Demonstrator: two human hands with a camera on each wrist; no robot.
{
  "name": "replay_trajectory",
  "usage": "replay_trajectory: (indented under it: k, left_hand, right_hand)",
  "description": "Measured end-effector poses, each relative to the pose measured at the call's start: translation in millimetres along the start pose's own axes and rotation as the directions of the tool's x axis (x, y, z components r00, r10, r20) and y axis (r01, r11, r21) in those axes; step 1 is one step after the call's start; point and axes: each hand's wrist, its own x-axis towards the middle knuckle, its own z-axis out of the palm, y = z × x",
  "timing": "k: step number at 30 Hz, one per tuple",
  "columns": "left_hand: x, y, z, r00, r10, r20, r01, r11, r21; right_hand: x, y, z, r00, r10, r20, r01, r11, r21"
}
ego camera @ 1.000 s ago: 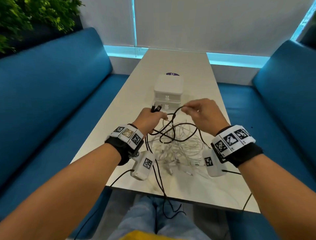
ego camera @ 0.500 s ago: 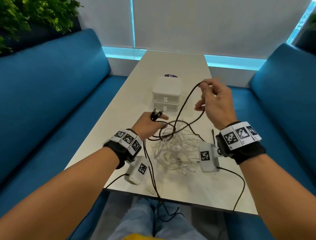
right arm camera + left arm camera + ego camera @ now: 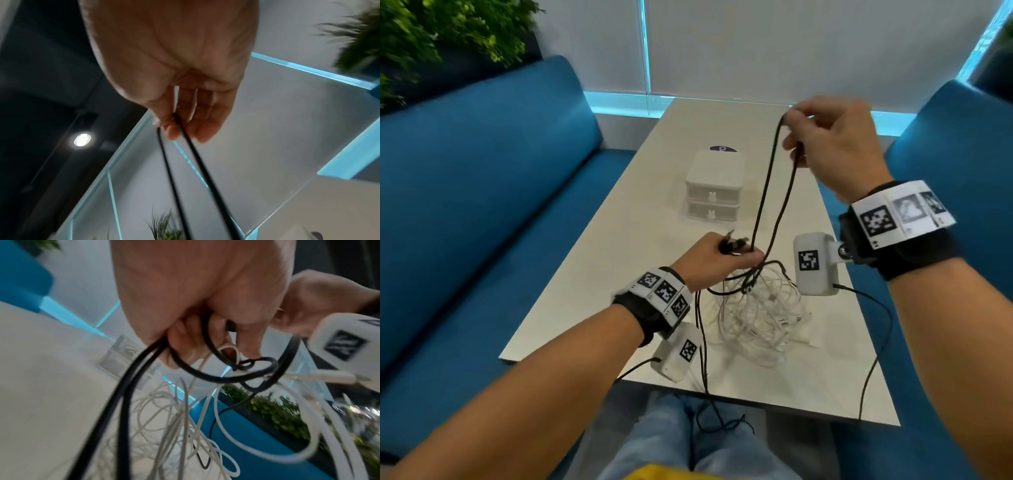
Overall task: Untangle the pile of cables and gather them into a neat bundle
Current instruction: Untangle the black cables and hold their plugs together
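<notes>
A tangle of thin white cables (image 3: pixel 756 315) lies on the pale table (image 3: pixel 592 260), partly lifted by a black cable (image 3: pixel 767 192) knotted through it. My right hand (image 3: pixel 825 144) is raised high over the table and pinches a loop of that black cable (image 3: pixel 180 146), two strands hanging down from it. My left hand (image 3: pixel 719 257) stays low beside the pile and grips the black cable's plug ends (image 3: pixel 732 244). In the left wrist view its fingers (image 3: pixel 185 347) curl round black strands (image 3: pixel 205 374), white cables (image 3: pixel 174 426) dangling below.
A white two-drawer box (image 3: pixel 714 186) stands on the table beyond the pile, a dark round sticker behind it. Blue sofas (image 3: pixel 482 192) flank the table on both sides. Black wires from the wrist cameras trail over the table's near edge towards my lap.
My right hand has lifted the black cable loop up and away from the pile, stretching two strands taut. The left hand stayed low, holding the plug ends.
</notes>
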Motion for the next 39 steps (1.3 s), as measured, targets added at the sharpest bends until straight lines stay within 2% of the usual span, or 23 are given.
replay_trajectory:
  k: [3, 5, 7, 8, 10, 11, 12, 14, 16, 18, 20, 22, 24, 28, 31, 33, 35, 36, 37, 39]
  left_hand:
    - [3.8, 2.2, -4.1, 0.992, -0.065, -0.107, 0.061, 0.997, -0.044]
    - [6.2, 3.9, -6.1, 0.977, -0.095, -0.191, 0.090, 0.995, -0.030]
    - [9.3, 6.1, -5.0, 0.955, -0.110, -0.275, 0.114, 0.993, 0.000]
    - [10.3, 8.7, -4.5, 0.950, -0.109, -0.294, 0.116, 0.993, 0.008]
    - [12.5, 15.7, -6.7, 0.952, -0.065, -0.298, 0.066, 0.998, -0.008]
    - [12.6, 19.6, -8.6, 0.954, -0.042, -0.298, 0.037, 0.999, -0.023]
    - [11.9, 23.1, -10.7, 0.953, -0.024, -0.302, 0.013, 0.999, -0.038]
    - [10.0, 26.7, -15.2, 0.949, -0.006, -0.315, -0.013, 0.998, -0.058]
    - [7.4, 25.6, -16.6, 0.948, 0.002, -0.318, -0.019, 0.998, -0.052]
    - [5.9, 24.0, -16.4, 0.947, 0.008, -0.320, -0.025, 0.998, -0.049]
    - [6.6, 23.9, -17.5, 0.948, 0.006, -0.318, -0.028, 0.997, -0.067]
    - [6.6, 23.9, -18.9, 0.958, 0.001, -0.288, -0.017, 0.998, -0.053]
    - [6.0, 21.9, -18.8, 0.971, 0.001, -0.238, -0.002, 1.000, -0.004]
    - [5.2, 19.1, -18.6, 0.981, -0.007, -0.193, 0.012, 1.000, 0.026]
    - [4.1, 14.9, -20.4, 0.988, -0.050, -0.143, 0.059, 0.996, 0.062]
    - [2.0, 8.7, -21.1, 0.989, -0.062, -0.130, 0.075, 0.993, 0.096]
    - [2.6, 2.9, -23.3, 0.978, -0.082, -0.191, 0.099, 0.992, 0.081]
    - [3.6, 2.1, -24.6, 0.970, -0.087, -0.226, 0.108, 0.991, 0.082]
    - [4.1, 2.8, -25.9, 0.964, -0.084, -0.252, 0.110, 0.990, 0.092]
    - [4.8, 10.4, -26.5, 0.961, -0.065, -0.269, 0.097, 0.990, 0.106]
  right_hand:
    - [0.1, 12.1, -6.0, 0.993, 0.033, -0.109, -0.043, 0.995, -0.090]
    - [-8.9, 17.7, -3.5, 0.999, 0.015, -0.049, -0.031, 0.942, -0.335]
    - [-24.9, 16.2, 4.3, 0.982, -0.033, 0.187, 0.138, 0.799, -0.586]
    - [-33.4, 12.9, 9.5, 0.949, -0.043, 0.312, 0.251, 0.699, -0.670]
    - [-45.3, 8.5, 20.4, 0.865, 0.041, 0.500, 0.403, 0.536, -0.742]
    - [-48.0, 7.8, 23.8, 0.835, 0.112, 0.538, 0.419, 0.505, -0.755]
    - [-48.2, 6.7, 24.9, 0.826, 0.151, 0.544, 0.408, 0.506, -0.760]
    - [-43.3, 9.2, 22.2, 0.851, 0.099, 0.516, 0.393, 0.531, -0.751]
    - [-38.9, 9.7, 18.4, 0.851, 0.059, 0.522, 0.403, 0.562, -0.722]
    - [-38.4, 10.6, 16.8, 0.815, 0.128, 0.565, 0.370, 0.637, -0.677]
    - [-39.6, 10.2, 17.5, 0.779, 0.225, 0.585, 0.262, 0.731, -0.630]
    - [-38.6, 6.6, 17.5, 0.773, 0.244, 0.585, 0.192, 0.789, -0.584]
    - [-34.0, -2.2, 14.8, 0.799, 0.204, 0.565, 0.187, 0.810, -0.557]
    - [-19.6, -15.9, 8.3, 0.899, 0.084, 0.429, 0.141, 0.873, -0.466]
    - [-5.3, -15.4, 0.7, 0.971, 0.112, 0.212, -0.048, 0.958, -0.283]
    - [4.2, -14.8, -9.7, 0.996, 0.092, 0.018, -0.088, 0.982, -0.167]
    - [6.7, -12.7, -18.6, 0.996, -0.017, -0.083, -0.011, 0.947, -0.321]
    - [3.6, -10.1, -19.6, 0.995, -0.070, -0.068, 0.033, 0.900, -0.436]
    - [-2.7, -7.6, -16.0, 0.993, -0.121, -0.005, 0.099, 0.837, -0.538]
    - [-23.6, -4.3, 0.5, 0.944, -0.208, 0.257, 0.329, 0.674, -0.661]
